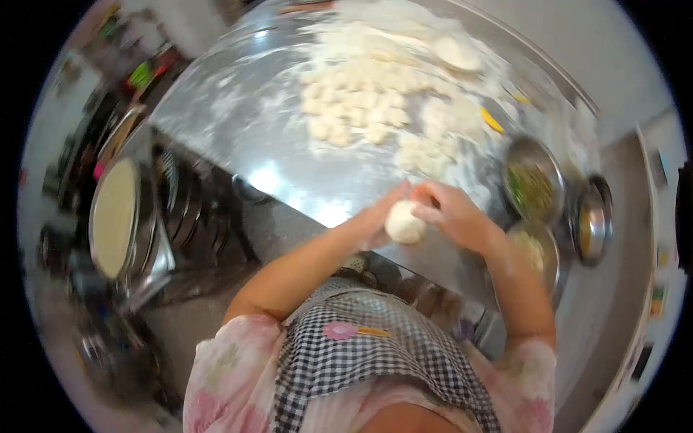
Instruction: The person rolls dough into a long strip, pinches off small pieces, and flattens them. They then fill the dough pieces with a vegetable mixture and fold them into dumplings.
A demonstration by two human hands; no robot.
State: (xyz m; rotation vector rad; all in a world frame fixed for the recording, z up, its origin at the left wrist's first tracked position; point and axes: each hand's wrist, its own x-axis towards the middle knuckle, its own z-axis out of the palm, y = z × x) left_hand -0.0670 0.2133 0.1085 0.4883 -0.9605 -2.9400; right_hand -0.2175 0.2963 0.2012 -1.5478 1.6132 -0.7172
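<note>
A round, pale ball of dough (405,222) is held between my two hands above the near edge of the steel table. My left hand (375,220) cups it from the left side. From the right, my right hand (451,211) presses its curled fingers and thumb on the top of the ball. Some fingers are blurred or hidden behind the dough. Just beyond my hands lie several small dough pieces (354,105) on the floured tabletop, with another cluster of pieces (426,153) closer to me.
The steel table (216,108) carries loose flour and a yellow curved tool (491,119). To the right stand a metal bowl of greenish filling (533,189), a bowl with pale contents (533,249) and a metal pot (593,220). A wide vessel of pale contents (115,216) is at left.
</note>
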